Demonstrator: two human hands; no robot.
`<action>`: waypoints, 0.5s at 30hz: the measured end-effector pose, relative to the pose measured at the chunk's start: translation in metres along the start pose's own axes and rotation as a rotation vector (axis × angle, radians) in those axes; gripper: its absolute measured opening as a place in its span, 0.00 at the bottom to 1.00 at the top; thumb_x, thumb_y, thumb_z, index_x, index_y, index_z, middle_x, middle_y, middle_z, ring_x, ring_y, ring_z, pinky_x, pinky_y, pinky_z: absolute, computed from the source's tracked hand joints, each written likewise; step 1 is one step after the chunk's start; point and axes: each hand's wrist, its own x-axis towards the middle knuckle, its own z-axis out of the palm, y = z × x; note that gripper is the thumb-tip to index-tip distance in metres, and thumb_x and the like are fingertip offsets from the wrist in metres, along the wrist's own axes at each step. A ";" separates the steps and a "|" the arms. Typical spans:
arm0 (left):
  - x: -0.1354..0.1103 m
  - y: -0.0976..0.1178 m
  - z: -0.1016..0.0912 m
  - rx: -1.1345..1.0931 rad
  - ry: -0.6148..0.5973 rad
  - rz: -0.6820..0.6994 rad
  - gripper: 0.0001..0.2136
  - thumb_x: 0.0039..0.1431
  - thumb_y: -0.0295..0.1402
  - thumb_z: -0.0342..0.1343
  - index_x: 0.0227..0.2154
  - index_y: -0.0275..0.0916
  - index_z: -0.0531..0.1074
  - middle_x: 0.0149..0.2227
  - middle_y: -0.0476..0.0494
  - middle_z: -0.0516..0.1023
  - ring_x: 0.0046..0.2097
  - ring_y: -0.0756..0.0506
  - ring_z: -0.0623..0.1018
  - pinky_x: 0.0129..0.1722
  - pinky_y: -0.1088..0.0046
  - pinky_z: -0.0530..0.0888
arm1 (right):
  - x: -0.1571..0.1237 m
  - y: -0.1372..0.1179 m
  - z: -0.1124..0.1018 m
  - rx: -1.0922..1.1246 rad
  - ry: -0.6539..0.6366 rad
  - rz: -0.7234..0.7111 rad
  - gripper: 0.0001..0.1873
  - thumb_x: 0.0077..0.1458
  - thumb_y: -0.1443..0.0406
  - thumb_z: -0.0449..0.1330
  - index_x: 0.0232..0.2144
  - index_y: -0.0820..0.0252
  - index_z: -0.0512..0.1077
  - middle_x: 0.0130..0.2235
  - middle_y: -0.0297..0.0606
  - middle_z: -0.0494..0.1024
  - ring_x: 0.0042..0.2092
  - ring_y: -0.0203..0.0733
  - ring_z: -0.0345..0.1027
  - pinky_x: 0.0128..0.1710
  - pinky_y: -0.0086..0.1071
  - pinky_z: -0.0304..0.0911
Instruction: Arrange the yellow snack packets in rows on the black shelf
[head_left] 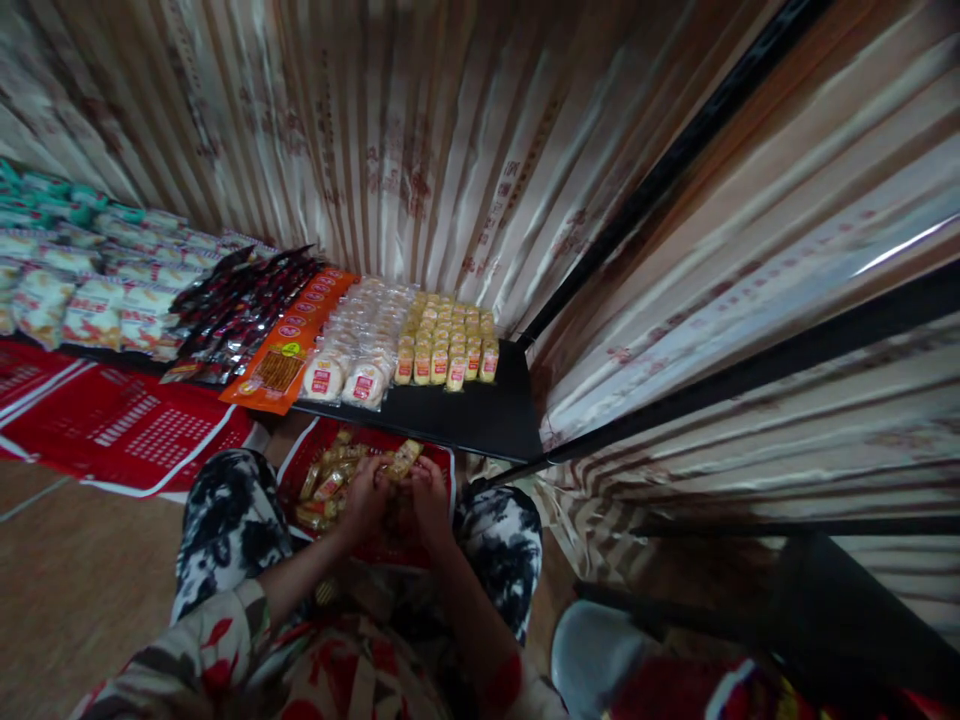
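A small yellow wrapped snack pack [405,458] is held between my two hands above a red basket [452,490]. My left hand [366,497] closes on its left end. On its right side, the fingers of my right hand [430,500] are closed too. Several more gold-wrapped snack packs [330,485] lie loose in the basket, just left of my left hand. Ahead, similar yellow snack packs [448,345] stand in tidy rows on a black shelf [480,415].
Left along the shelf lie round wafer packs [352,345], an orange snack bag [281,365], dark shiny packets [232,310] and white snack bags [94,310]. A red printed cloth [142,425] hangs below. Pleated curtain [420,150] and black bars [675,430] rise behind and right.
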 end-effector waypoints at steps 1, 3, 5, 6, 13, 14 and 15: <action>-0.002 0.002 -0.003 -0.023 -0.002 0.002 0.12 0.49 0.23 0.44 0.34 0.38 0.69 0.36 0.45 0.71 0.38 0.47 0.72 0.41 0.68 0.70 | -0.001 -0.002 -0.001 0.026 -0.003 0.001 0.21 0.46 0.64 0.51 0.45 0.61 0.63 0.36 0.38 0.75 0.29 0.36 0.70 0.28 0.28 0.66; -0.005 0.008 -0.009 -0.099 -0.006 -0.008 0.11 0.49 0.25 0.45 0.33 0.38 0.69 0.35 0.45 0.71 0.36 0.48 0.72 0.38 0.70 0.70 | -0.003 -0.005 -0.005 0.045 -0.024 -0.035 0.23 0.45 0.65 0.52 0.46 0.60 0.62 0.36 0.37 0.74 0.29 0.35 0.70 0.27 0.28 0.66; -0.004 0.017 -0.014 -0.204 -0.017 -0.039 0.09 0.48 0.26 0.46 0.31 0.37 0.69 0.33 0.46 0.72 0.33 0.49 0.72 0.35 0.72 0.70 | -0.004 -0.011 -0.009 -0.008 -0.059 -0.109 0.25 0.45 0.66 0.52 0.49 0.59 0.61 0.38 0.37 0.74 0.30 0.35 0.70 0.29 0.28 0.67; -0.003 0.021 -0.017 -0.268 -0.036 -0.071 0.08 0.48 0.26 0.47 0.31 0.37 0.69 0.31 0.47 0.71 0.32 0.50 0.72 0.33 0.73 0.70 | -0.005 -0.014 -0.012 -0.065 -0.066 -0.156 0.26 0.45 0.66 0.52 0.50 0.58 0.61 0.38 0.38 0.73 0.31 0.35 0.70 0.30 0.29 0.67; 0.016 0.049 -0.031 -0.768 -0.301 -0.456 0.08 0.43 0.25 0.58 0.30 0.34 0.69 0.25 0.50 0.73 0.23 0.55 0.70 0.25 0.81 0.67 | -0.003 -0.057 -0.035 -0.477 -0.049 -0.496 0.30 0.49 0.64 0.55 0.56 0.56 0.58 0.54 0.46 0.62 0.45 0.42 0.66 0.37 0.32 0.68; 0.019 0.053 -0.034 -0.808 -0.349 -0.504 0.08 0.43 0.25 0.59 0.29 0.34 0.69 0.26 0.49 0.73 0.23 0.56 0.71 0.24 0.82 0.68 | -0.001 -0.063 -0.039 -0.513 -0.056 -0.533 0.29 0.49 0.64 0.55 0.56 0.54 0.59 0.55 0.44 0.62 0.48 0.43 0.64 0.41 0.34 0.67; 0.023 0.056 -0.036 -0.840 -0.398 -0.550 0.08 0.43 0.24 0.59 0.29 0.33 0.70 0.26 0.49 0.74 0.23 0.56 0.71 0.24 0.82 0.68 | 0.001 -0.067 -0.042 -0.546 -0.062 -0.569 0.27 0.49 0.64 0.56 0.54 0.53 0.62 0.55 0.43 0.63 0.51 0.44 0.61 0.46 0.37 0.65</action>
